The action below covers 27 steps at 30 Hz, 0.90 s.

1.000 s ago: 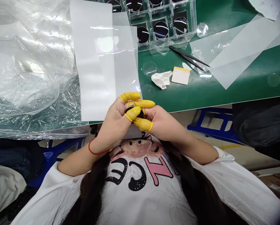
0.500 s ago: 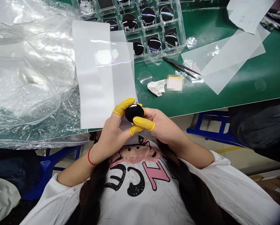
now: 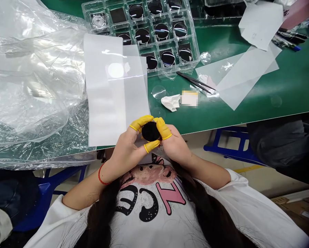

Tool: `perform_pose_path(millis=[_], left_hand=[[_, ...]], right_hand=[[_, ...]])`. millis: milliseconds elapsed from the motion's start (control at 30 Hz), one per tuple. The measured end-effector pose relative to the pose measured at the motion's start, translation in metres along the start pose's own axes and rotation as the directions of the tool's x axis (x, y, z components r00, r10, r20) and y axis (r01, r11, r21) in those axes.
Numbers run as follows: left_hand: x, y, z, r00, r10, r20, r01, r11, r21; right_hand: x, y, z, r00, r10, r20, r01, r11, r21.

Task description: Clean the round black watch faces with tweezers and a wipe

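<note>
A round, glossy black disc (image 3: 150, 131) is held between both hands near the table's front edge, in front of my chest. My left hand (image 3: 130, 144) grips its left side, with yellow finger covers at its top and lower rim. From the right, my right hand (image 3: 173, 141) holds the disc's edge, its yellow-covered thumb at the upper right. The fingers behind the disc are mostly hidden. White sheets (image 3: 106, 93) lie just beyond my left hand. Farther back stands a clear compartment tray (image 3: 196, 41) with several similar black discs.
Black tweezers (image 3: 196, 82), crumpled white paper (image 3: 170, 102) and a blurred small box (image 3: 189, 98) lie on the green table (image 3: 247, 119). Clear plastic bags (image 3: 32, 82) cover the left side. Translucent sheets (image 3: 247, 79) lie at right. Blue stools (image 3: 228, 144) stand below.
My right thumb has moved from the disc's lower front up to its upper right edge. The disc's face now shows more fully. The camera view has shifted slightly.
</note>
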State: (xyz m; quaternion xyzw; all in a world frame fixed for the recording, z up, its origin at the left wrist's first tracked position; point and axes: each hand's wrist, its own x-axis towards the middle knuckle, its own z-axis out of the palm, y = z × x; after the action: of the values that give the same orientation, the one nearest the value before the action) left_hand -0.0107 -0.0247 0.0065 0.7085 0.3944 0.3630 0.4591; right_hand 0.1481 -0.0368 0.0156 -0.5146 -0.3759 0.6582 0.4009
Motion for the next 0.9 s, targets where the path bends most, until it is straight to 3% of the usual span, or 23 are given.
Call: perform_pose_path(millis=[100,167,233,267,300,333,400,500,633,767,900], left_hand=[[-0.001,-0.001,-0.008,0.999,-0.032,0.005,0.032,0.999,-0.009],[0.000,-0.005,-0.013,1.000,0.007,-0.020,-0.005,0.993,0.117],[0.001,-0.012,-0.015,0.996,0.085,-0.002,-0.080,0.947,0.311],[0.002,-0.017,-0.015,0.994,0.108,0.032,-0.112,0.908,0.403],[0.003,-0.021,-0.015,0.991,0.112,0.074,-0.134,0.869,0.476],[0.003,-0.024,-0.014,0.989,0.099,0.112,-0.144,0.835,0.531],[0.002,-0.027,-0.014,0.986,0.078,0.149,-0.151,0.799,0.583],[-0.001,-0.023,-0.018,0.988,0.070,0.141,-0.136,0.826,0.547],[-0.005,-0.016,-0.020,0.994,-0.028,0.109,-0.026,0.887,0.460],[-0.004,-0.024,-0.010,1.000,-0.027,-0.014,0.030,0.928,0.373],[-0.001,-0.032,-0.005,0.998,-0.023,-0.065,0.044,0.940,0.338]], right_hand=[[0.001,-0.009,-0.014,0.998,-0.044,-0.046,0.037,0.989,-0.141],[0.006,-0.015,-0.030,0.951,-0.275,-0.139,0.198,0.891,-0.407],[0.017,-0.017,-0.047,0.814,-0.560,-0.152,0.295,0.625,-0.723],[0.025,-0.015,-0.056,0.749,-0.653,-0.110,0.279,0.461,-0.843],[0.033,-0.012,-0.064,0.715,-0.697,-0.054,0.236,0.313,-0.920],[0.041,-0.008,-0.071,0.711,-0.703,-0.006,0.188,0.198,-0.962],[0.053,0.000,-0.082,0.740,-0.671,0.046,0.133,0.079,-0.988],[0.055,0.000,-0.086,0.762,-0.642,0.087,0.173,0.073,-0.982],[0.036,-0.012,-0.065,0.761,-0.608,0.225,0.356,0.101,-0.929],[0.034,-0.009,-0.041,0.716,-0.516,0.470,0.549,0.000,-0.836],[0.044,0.003,-0.032,0.713,-0.441,0.545,0.579,-0.068,-0.812]])
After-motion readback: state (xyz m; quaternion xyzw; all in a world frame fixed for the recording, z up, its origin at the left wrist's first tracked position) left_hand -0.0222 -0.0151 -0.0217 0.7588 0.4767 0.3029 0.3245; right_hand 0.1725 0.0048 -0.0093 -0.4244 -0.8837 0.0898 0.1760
